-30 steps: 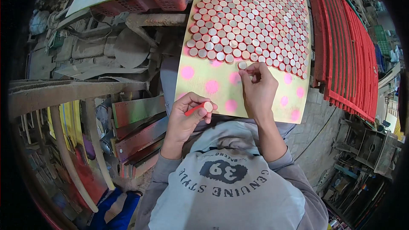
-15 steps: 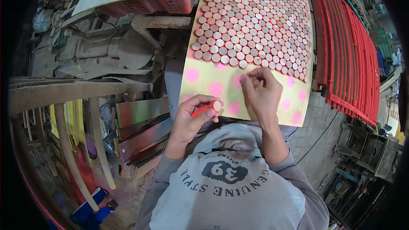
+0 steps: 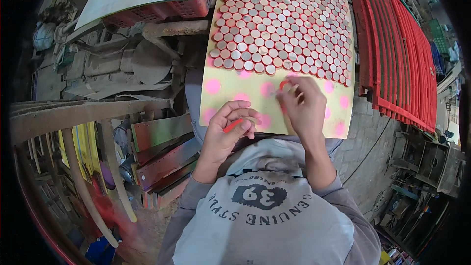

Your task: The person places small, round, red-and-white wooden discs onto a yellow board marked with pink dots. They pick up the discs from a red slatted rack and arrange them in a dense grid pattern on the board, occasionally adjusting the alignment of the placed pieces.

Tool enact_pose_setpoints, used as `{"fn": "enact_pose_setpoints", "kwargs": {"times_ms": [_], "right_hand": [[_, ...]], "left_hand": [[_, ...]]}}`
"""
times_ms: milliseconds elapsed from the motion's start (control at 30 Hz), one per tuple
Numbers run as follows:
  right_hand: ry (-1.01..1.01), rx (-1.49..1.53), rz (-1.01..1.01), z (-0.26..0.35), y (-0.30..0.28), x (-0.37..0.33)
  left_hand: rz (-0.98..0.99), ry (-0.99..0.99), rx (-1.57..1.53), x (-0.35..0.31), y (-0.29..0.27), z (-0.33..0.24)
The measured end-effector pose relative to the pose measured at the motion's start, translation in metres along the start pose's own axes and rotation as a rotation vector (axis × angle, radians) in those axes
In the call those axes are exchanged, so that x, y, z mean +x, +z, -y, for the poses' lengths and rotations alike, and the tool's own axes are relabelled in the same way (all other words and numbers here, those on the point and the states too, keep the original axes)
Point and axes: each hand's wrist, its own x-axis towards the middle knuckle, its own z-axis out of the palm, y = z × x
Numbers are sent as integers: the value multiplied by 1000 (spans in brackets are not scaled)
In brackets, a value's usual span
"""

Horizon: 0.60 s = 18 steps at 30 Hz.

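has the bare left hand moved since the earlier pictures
Yes: the bare left hand has shifted slightly right, judged against the flat yellow rectangular board with round pink spots.

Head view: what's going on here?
A person's left hand holds a red piece. The right hand, blurred, is over the board's near part, with something red at its fingers. Red-sided discs cover the far part in rows; pink spots show on the near part.

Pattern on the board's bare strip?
Pink spots on the pale yellow board; best in head view.
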Motion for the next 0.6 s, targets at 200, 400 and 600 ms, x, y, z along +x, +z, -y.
{"fn": "enact_pose_setpoints", "kwargs": {"times_ms": [200, 400, 600], "right_hand": [[-33, -137, -208, -15, 14, 10], [42, -39, -265, -17, 20, 10], [24, -37, -314, -19, 24, 18]], "left_hand": [[-17, 59, 128, -14, -11, -5], [-69, 89, 129, -13, -14, -1], [-19, 174, 76, -9, -17, 1]]}}
